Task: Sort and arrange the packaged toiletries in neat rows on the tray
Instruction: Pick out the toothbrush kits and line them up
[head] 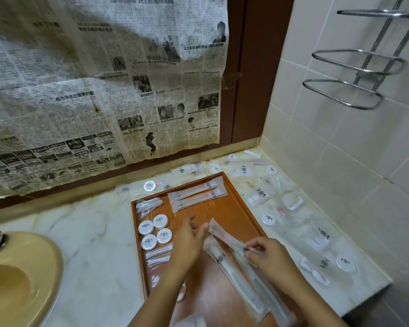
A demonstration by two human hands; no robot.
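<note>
While the right grip (261,250) pinches a long packet (232,241) over the tray (243,204), the left grip (190,234), released, touches its far end.

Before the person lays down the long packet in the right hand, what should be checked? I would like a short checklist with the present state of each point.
1. Right hand pinches the long packet: ok.
2. Left hand open, fingers steadying the packet's far end: ok.
3. Bare tray floor beyond the hands for a row: ok.
4. Round soaps grouped together at the tray's left: ok.
5. Loose packets on the counter, right of the tray: not ok, unsorted.
6. Packet parallel to the neighbouring packet: cannot tell.
</note>
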